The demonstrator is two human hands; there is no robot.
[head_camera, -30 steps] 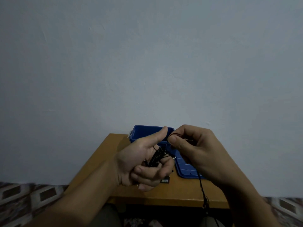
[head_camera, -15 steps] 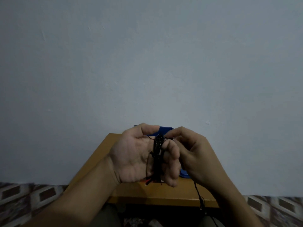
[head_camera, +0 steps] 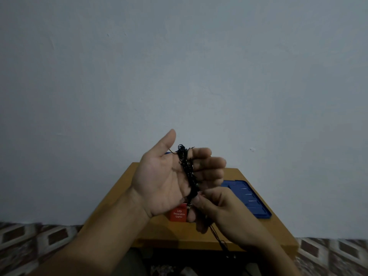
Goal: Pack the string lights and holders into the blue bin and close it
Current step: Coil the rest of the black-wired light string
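A black coil of string lights [head_camera: 187, 168] is wound around the straight fingers of my left hand [head_camera: 163, 182], which is raised palm-up with the thumb pointing up. Just below it, my right hand [head_camera: 229, 216] pinches the loose strand, whose free end trails down past the table's front edge. The blue bin [head_camera: 167, 153] shows only as a thin sliver behind my left hand. Its blue lid [head_camera: 249, 198] lies flat on the table to the right.
A red box [head_camera: 178, 214] labelled LED Decorative Lights lies on the small wooden table [head_camera: 268, 232], partly under my left hand. A plain grey wall stands right behind the table. Patterned floor tiles show on both sides.
My left hand has risen and opened, thumb up, with the coil still around its fingers. My right hand has dropped from the top of the coil to below it, drawing the strand down.
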